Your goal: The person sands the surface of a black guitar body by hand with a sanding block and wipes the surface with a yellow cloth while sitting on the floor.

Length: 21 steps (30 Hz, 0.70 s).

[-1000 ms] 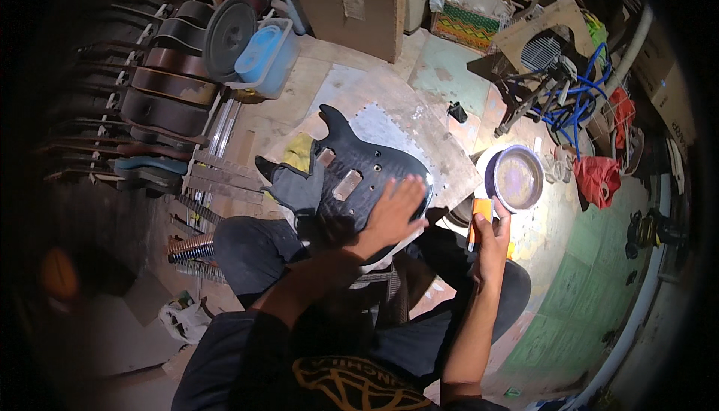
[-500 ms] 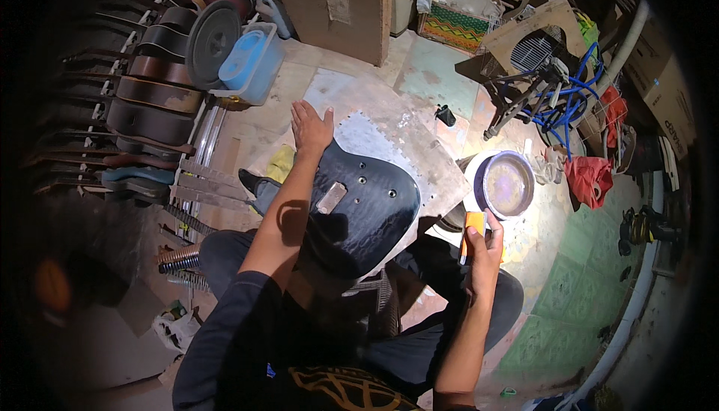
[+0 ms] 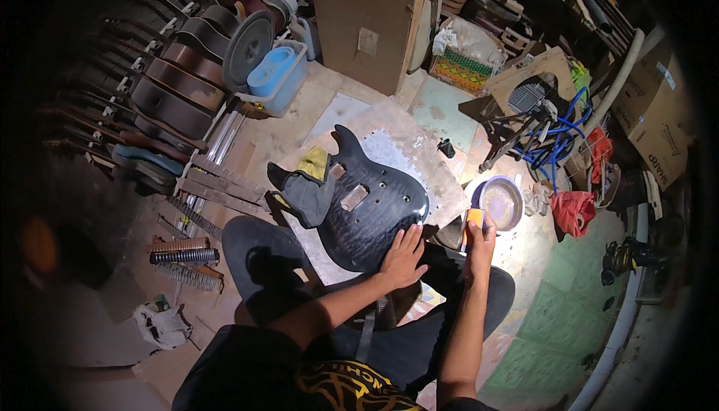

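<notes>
A dark, glossy electric-guitar body (image 3: 352,231), cut with cavities and holes, lies on a worn board (image 3: 446,190) over my lap. A grey and yellow cloth (image 3: 303,198) covers part of its left side. My left hand (image 3: 401,257) rests on the body's lower right edge, fingers spread. Right of the body, my right hand (image 3: 479,250) grips an orange block (image 3: 474,218) upright. Just beyond that hand sits a round purple-rimmed basin (image 3: 500,205).
Racked guitars (image 3: 172,96) line the left, beside a plastic tub (image 3: 292,85). A brown panel (image 3: 363,18) stands behind. Blue hose (image 3: 569,134), red bag (image 3: 573,216) and cardboard boxes (image 3: 644,111) crowd the right. Coiled springs (image 3: 187,261) lie at lower left.
My left hand went up to the body's upper left and has come back down to its lower right edge. My right hand still holds the orange block. The view has shifted slightly.
</notes>
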Motion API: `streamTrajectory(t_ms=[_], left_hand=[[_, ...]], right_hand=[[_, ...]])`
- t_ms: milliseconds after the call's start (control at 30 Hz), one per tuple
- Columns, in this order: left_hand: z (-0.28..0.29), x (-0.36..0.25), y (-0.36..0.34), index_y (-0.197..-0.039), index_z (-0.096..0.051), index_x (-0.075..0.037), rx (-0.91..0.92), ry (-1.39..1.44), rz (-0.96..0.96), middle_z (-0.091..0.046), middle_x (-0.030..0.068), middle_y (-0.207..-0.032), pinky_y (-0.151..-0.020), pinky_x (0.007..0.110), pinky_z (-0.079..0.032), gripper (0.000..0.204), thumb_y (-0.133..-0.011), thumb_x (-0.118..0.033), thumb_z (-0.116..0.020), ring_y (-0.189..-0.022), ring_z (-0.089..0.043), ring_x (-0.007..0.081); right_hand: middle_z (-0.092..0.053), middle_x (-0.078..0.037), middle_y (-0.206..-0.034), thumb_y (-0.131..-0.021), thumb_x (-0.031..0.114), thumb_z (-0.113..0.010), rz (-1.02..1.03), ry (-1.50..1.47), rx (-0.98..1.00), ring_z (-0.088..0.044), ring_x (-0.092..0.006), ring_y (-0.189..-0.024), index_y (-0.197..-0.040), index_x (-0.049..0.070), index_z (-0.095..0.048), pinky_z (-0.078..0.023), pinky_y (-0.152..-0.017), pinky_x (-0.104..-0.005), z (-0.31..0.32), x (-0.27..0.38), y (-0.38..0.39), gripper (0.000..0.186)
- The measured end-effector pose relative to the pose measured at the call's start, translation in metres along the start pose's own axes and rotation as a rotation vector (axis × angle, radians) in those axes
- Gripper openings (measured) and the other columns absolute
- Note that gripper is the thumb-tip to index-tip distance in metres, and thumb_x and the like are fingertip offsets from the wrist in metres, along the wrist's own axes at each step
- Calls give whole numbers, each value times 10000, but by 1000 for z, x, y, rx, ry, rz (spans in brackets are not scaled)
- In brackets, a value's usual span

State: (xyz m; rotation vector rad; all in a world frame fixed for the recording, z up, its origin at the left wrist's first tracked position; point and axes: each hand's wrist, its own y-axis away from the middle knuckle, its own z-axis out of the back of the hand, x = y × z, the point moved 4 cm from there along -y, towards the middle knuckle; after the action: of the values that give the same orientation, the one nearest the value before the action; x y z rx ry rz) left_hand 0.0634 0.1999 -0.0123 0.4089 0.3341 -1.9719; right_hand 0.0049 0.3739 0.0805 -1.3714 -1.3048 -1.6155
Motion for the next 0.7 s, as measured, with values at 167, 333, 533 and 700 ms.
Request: streamTrajectory(t_ms=[167,333,533,700], left_hand=[[34,29,-17,-1397,-544,10,199,753,184,-664,227,-1281,-932,394,-544,531,-1005,-343,-613,-1113,-692,328],[68,20,37,-1455,-479,-50,323,1417,521,-647,123,-1266,-870,376,-550,634,-982,-421,-682,-1083,-653,186],[63,34,75,-1415,-516,-76,217,1452,581,-634,58,-1303,-931,376,-488,657,-895,-389,-767,-1170,-600,159],[69,41,73,-1320,-607,-75,309,1468,564,-663,25,-1182,-876,331,-477,567,-859,-344,-799,-1082,-609,129]], right_hand=[[-637,-75,-1157,-993,211,-632,-83,-207,122,-629,-176,-1005,-1378,69,-514,-542,-825,-318,2,-10,39,427],[-592,-102,-1267,-973,210,-681,25,-12,165,-588,-189,-1139,-1379,22,-514,-485,-984,-334,-8,-92,93,478],[-583,-155,-1315,-948,99,-700,266,274,331,-568,-230,-1220,-1405,-27,-481,-445,-1057,-353,-47,-110,117,522],[-571,-158,-1335,-924,78,-714,328,334,388,-546,-242,-1265,-1422,-20,-464,-422,-1089,-357,-53,-96,126,566]])
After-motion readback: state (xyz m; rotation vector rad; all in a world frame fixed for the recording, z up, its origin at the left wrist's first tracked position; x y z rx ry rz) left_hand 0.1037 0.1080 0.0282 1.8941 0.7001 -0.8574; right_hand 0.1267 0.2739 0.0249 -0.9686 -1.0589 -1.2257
